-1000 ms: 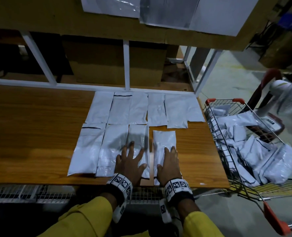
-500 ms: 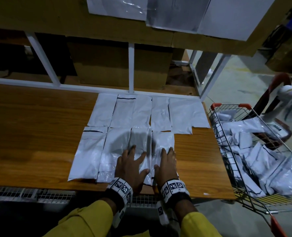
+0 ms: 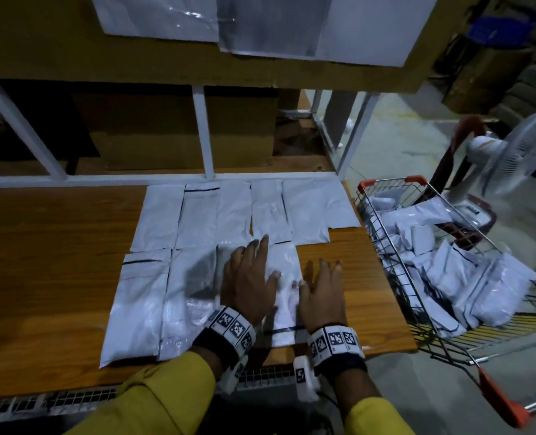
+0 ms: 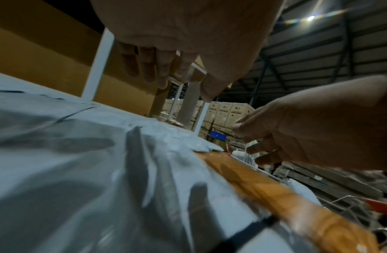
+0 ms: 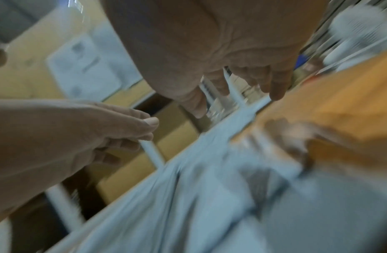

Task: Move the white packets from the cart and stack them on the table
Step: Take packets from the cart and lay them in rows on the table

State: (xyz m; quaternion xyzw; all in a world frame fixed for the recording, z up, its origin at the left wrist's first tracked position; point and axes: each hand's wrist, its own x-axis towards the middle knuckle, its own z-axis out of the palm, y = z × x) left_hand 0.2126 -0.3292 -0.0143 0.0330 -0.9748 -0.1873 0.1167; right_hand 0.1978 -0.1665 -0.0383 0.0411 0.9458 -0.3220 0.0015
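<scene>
Several flat white packets lie in two rows on the wooden table [image 3: 56, 262]. The newest packet [image 3: 284, 268] ends the near row, against its left neighbour. My left hand [image 3: 254, 265] hovers with straight fingers over the seam between those two packets. My right hand [image 3: 323, 284] is spread over bare wood just right of the newest packet. In the left wrist view my left hand [image 4: 162, 68] hangs above the packets [image 4: 79, 171] and casts a shadow on them, with my right hand [image 4: 307, 137] beside it. The blurred right wrist view shows my right hand [image 5: 242, 73] holding nothing.
A wire cart [image 3: 386, 183] with orange corners stands off the table's right end and holds a heap of several white packets [image 3: 467, 277]. A white fan [image 3: 518, 152] stands behind it. White shelf posts [image 3: 202, 130] and cardboard boxes close off the table's back edge.
The newest packet was slid left against its neighbour. Both hands have come up off the packets; my right hand has moved right over bare wood, and my left hand has reached further forward.
</scene>
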